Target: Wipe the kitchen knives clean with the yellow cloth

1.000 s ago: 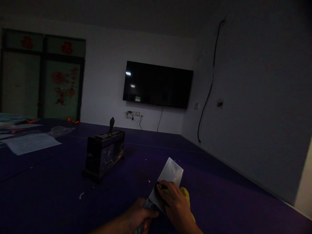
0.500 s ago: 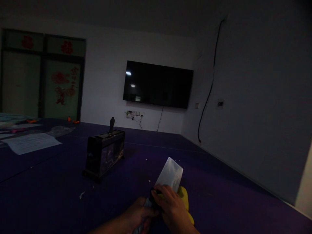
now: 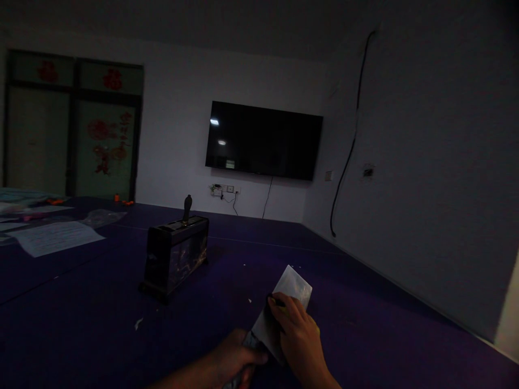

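Note:
My left hand (image 3: 237,356) is closed round the handle of a cleaver (image 3: 295,282), whose broad pale blade points up and away to the right. Over the middle of the blade lies my right hand (image 3: 298,335), fingers bent and pressed on a dark-and-yellow cloth (image 3: 283,306). Most of that cloth is hidden under the hand, so whether it is a cloth or a sponge is hard to make out. To the left of the hands a black knife block (image 3: 178,256) stands upright on the purple table, one dark knife handle (image 3: 187,208) sticking up from its top.
Sheets of paper (image 3: 57,237) and clear plastic wrap (image 3: 103,217) lie at the left of the purple table (image 3: 97,319). Small orange items (image 3: 124,201) sit at its far edge. White scraps (image 3: 138,323) dot the surface. A television (image 3: 263,140) hangs on the back wall.
My right hand has slid up along the blade toward its far end, taking the cloth with it. Less yellow shows now, and the lower blade is uncovered. The cleaver has shifted slightly right.

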Available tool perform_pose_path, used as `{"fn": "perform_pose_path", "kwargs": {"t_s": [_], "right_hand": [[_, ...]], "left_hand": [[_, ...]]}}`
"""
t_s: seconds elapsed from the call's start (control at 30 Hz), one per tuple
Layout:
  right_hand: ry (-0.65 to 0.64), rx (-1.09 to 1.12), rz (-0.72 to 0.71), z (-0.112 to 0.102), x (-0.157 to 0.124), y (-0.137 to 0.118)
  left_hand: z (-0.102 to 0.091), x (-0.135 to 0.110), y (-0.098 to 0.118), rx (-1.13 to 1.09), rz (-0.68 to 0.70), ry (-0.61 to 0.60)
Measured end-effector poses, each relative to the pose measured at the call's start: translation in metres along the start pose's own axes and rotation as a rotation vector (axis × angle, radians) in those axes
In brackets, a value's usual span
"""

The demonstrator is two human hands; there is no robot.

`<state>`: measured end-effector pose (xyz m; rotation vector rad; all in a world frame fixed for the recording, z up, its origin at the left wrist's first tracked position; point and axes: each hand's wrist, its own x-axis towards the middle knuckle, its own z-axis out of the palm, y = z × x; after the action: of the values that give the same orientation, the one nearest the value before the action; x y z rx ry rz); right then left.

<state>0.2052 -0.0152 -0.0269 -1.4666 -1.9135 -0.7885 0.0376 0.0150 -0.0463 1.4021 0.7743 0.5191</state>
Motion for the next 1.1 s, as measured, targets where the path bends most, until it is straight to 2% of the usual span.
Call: {"fn": "perform_pose_path", "kwargs": {"t_s": [0.23, 0.43, 0.57, 0.7, 0.8, 0.87, 1.0, 1.1], "right_hand": [[0.022, 0.066, -0.087, -0.006, 0.000, -0.014], [0.031, 0.230, -0.243, -0.005, 0.000, -0.021], [0.033, 0.255, -0.338, 0.000, -0.002, -0.024], [0.036, 0.257, -0.340, 0.001, -0.003, -0.023], [0.023, 0.270, -0.352, -0.001, -0.003, -0.020], [0.012, 0.268, -0.334, -0.002, -0.003, -0.019], [0.011, 0.200, -0.234, -0.003, -0.002, -0.015], [0.036, 0.129, -0.117, -0.003, -0.002, -0.009]], "left_hand": [[-0.002, 0.007, -0.003, -0.027, -0.031, -0.021], [-0.003, 0.013, -0.011, -0.082, -0.014, -0.008], [-0.003, 0.013, -0.011, -0.073, 0.008, 0.006], [-0.001, 0.013, -0.008, -0.047, -0.002, 0.029], [-0.001, 0.009, -0.004, -0.056, -0.056, 0.014], [-0.001, 0.006, -0.003, -0.065, -0.041, 0.003], [0.000, 0.002, -0.002, -0.072, 0.010, -0.008], [0.000, 0.001, 0.000, -0.033, -0.004, -0.020]]}}
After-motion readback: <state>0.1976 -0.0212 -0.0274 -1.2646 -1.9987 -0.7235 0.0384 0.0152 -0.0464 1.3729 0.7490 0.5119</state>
